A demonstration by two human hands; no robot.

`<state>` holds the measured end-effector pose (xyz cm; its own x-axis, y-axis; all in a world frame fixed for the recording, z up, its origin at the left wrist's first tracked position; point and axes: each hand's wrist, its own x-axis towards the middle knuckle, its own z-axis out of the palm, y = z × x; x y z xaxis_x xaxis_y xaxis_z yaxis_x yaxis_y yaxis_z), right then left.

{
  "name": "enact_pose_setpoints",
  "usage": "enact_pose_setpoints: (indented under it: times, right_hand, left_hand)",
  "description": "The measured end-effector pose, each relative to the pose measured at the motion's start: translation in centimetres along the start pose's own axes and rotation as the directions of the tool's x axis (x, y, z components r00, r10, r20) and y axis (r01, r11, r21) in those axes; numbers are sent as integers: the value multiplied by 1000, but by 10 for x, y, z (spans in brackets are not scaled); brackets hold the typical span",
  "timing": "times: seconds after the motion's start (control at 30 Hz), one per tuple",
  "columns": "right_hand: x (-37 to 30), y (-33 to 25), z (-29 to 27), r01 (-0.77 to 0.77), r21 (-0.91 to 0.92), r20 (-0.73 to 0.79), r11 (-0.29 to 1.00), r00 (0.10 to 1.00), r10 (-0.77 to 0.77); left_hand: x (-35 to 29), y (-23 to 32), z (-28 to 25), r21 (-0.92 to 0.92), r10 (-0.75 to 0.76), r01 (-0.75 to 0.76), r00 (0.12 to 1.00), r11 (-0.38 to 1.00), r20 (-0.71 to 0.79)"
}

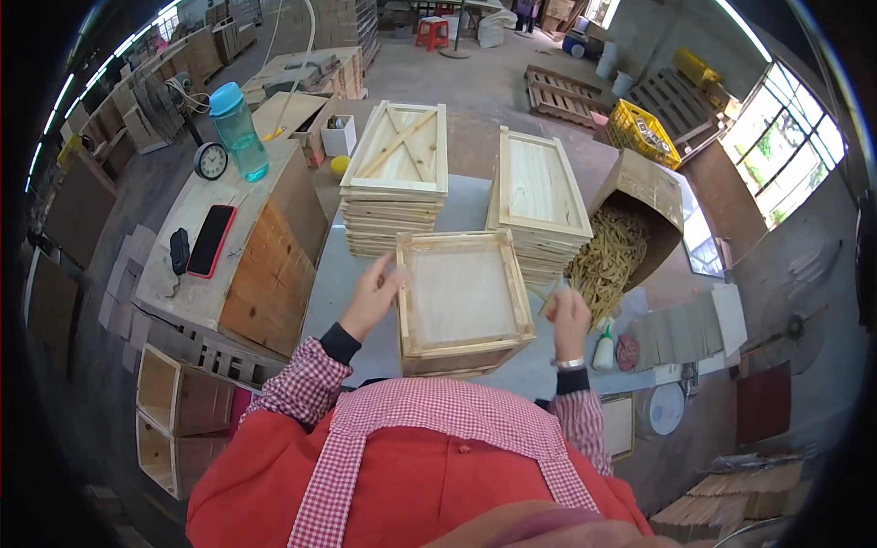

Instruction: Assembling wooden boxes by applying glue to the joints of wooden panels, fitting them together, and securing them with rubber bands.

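Note:
A square wooden box (464,290) with a pale recessed top panel framed by wood strips sits right before me on the table. At its left edge is my left hand (370,297); the fingertips are blurred against the frame, so their grip is unclear. My right hand (568,321) is raised just right of the box, fingers closed in a pinch. A thin pale bit shows at its fingertips, too small to name. Near that hand, a tipped carton (660,196) spills tan rubber-band-like loops (607,260).
Behind the box stand two stacks of wooden panels, one with a cross-braced top (397,146), the other plain (544,183). A cabinet on the left holds a blue bottle (239,132), clock (210,161) and phone (212,240). A small white bottle (604,350) stands at right.

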<state>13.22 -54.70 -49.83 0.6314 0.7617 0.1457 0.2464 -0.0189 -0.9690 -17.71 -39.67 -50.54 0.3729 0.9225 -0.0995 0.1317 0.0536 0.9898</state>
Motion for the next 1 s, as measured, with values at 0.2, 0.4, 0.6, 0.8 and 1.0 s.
enact_pose_setpoints:
  times: [0.2,0.4,0.6,0.8,1.0]
  right_hand:
    - [-120,-28,-4,-267,-156,477,951,823,309]
    - [-131,-9,64,-293,385,317,875,932,173]
    - [-89,14,43,8,9,136,1000,991,-9]
    - [-41,-3,18,-19,63,250,998,968,3]
    - [-48,-14,23,-9,139,289,990,957,-32]
  left_hand:
    - [64,31,-10,-62,176,-170,978,984,109]
    - [78,36,-11,35,-68,59,916,998,396]
    - [18,33,-15,-103,-41,72,960,992,278]
    - [-47,38,-21,-182,-175,239,935,954,309]
    - [-26,29,-2,-21,-137,148,951,989,278]
